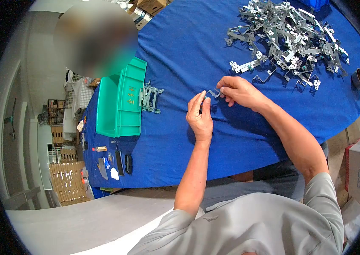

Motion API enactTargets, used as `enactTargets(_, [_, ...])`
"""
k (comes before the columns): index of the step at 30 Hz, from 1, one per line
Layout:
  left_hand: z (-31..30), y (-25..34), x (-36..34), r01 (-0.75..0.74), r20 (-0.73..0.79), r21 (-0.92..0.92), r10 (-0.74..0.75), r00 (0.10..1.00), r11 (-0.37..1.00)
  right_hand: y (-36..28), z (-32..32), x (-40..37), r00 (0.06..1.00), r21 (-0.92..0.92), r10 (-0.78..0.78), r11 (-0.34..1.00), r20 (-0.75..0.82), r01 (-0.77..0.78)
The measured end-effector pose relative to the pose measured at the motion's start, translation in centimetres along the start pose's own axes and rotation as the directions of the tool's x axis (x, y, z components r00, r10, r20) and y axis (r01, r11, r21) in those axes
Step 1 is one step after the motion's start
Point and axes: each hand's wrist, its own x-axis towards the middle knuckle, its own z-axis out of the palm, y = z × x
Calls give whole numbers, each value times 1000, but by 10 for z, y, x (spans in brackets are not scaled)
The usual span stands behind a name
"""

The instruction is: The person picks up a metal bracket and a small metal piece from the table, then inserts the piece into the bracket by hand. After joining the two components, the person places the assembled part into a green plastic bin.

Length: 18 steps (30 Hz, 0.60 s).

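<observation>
A wide table is being covered by a blue cloth [175, 55], and a large heap of metal parts [288, 40] is being supported by it at about 2 o'clock from the hands. A small bent metal piece [214, 93] is being held up between the hands, its long axis being angled roughly from 8 to 2 o'clock. It is being pinched by the left hand [200, 121] at the fingertips, the piece lying at about 2 o'clock from them. It is also being gripped by the right hand [240, 92], from whose fingertips it is being presented at about 8 o'clock. Neither hand is being placed clearly nearer; the exact contacts are being partly hidden by fingers. At 9 o'clock, a green bin [131, 117] is being flanked by grouped parts [149, 98].
</observation>
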Motion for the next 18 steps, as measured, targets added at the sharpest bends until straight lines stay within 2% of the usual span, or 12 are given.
enactTargets(1, [0, -1, 0, -7, 1, 2, 7, 1000, 1000, 2, 0, 1, 1000, 113, 15, 993, 11, -17])
enactTargets(4, [0, 3, 1, -39, 24, 28, 38, 999, 999, 4, -2, 3, 997, 70, 42, 996, 64, -46])
enactTargets(8, [-2, 5, 1, -75, 84, 52, 71, 994, 996, 1, -6, 2, 997, -25, 59, 998, 49, -57])
enactTargets(10, [-2, 5, 1, -36, 96, 14, 35, 995, 999, -3, -5, 0, 998, -36, 57, 998, 21, -56])
enactTargets(11, [-1, 6, 2, -17, 102, -4, 17, 995, 1000, -2, -4, 0, 1000, -61, -1, 998, -27, 0])
enactTargets(13, [0, 1, 2, -76, 98, 19, 73, 992, 997, 0, -2, 1, 986, -116, -120, 987, -116, 107])
enactTargets(14, [0, -1, 2, -105, 97, 31, 101, 990, 994, 0, -2, 1, 982, -94, -120, 990, -145, 107])
enactTargets(16, [-1, 1, -1, 217, 92, -66, -211, 973, 974, -5, -1, 0, 972, -50, -117, 993, -203, 109])
enactTargets(17, [-2, 1, -2, 370, 100, -113, -360, 927, 922, -8, -2, 0, 983, -42, -103, 994, -155, 97])
enactTargets(18, [0, 0, -2, 372, 80, -177, -364, 928, 911, -10, -2, -1, 990, -33, -87, 996, -107, 84])
